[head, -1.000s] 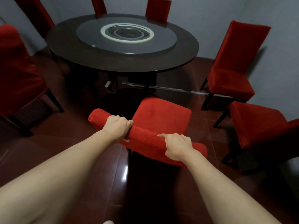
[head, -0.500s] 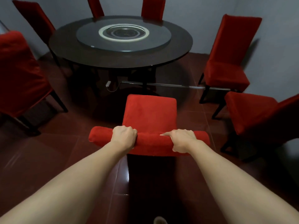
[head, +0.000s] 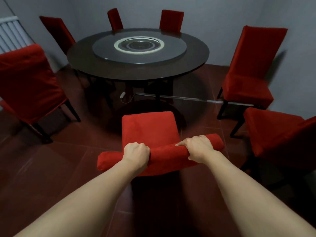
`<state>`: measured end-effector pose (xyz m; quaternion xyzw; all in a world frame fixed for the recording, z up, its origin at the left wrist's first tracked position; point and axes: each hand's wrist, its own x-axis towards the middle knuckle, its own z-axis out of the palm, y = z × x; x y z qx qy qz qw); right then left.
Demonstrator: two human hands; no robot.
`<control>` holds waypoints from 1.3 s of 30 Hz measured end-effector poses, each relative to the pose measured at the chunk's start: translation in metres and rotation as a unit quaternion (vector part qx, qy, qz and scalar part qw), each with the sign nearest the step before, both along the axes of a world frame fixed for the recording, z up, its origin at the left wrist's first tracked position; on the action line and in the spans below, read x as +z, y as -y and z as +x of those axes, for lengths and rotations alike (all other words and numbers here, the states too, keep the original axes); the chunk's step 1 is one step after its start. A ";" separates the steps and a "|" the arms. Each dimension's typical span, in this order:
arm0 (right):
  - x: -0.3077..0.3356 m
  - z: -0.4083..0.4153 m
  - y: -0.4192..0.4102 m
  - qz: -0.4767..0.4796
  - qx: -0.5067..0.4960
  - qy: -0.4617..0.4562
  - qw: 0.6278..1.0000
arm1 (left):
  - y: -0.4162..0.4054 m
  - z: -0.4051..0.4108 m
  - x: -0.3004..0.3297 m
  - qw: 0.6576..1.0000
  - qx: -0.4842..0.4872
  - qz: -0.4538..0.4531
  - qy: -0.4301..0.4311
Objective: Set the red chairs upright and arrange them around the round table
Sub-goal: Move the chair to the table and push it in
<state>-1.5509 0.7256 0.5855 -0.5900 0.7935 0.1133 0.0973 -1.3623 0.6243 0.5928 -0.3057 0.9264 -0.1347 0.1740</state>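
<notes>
My left hand (head: 136, 155): fingers curled over the top rail of the near chair (head: 150, 132), gripping it left of centre. My right hand (head: 198, 148): likewise wrapped round the same rail, right of centre, index finger laid along the cloth. Both arms bare.

Near chair: one, upright, red cover, seat facing the worktop (head: 138, 57) and standing a little apart from its edge.

Other red chairs: six, all upright. Two at left, a close one (head: 29, 79) and a farther one (head: 58, 33) by the wall. Two at the far side, (head: 114, 19) and (head: 171, 20), backs showing above the worktop. Two at right, one (head: 249, 71) against the wall and one (head: 280, 134) just beside it, nearer me.

Worktop: one, round, dark, carrying a grey turntable (head: 139, 47) with a pale ring at its centre.

Floor (head: 51, 168): dark red tile. A white plug (head: 122, 95) with cord lies under the worktop.
</notes>
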 end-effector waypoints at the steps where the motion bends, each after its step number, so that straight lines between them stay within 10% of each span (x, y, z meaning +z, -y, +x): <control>1: 0.001 -0.006 0.002 -0.006 0.010 0.000 1.000 | -0.001 -0.003 0.002 1.000 0.017 0.001 -0.005; 39: -0.010 -0.068 0.042 -0.138 0.207 0.036 0.968 | 0.032 -0.010 -0.013 0.965 0.109 -0.003 -0.238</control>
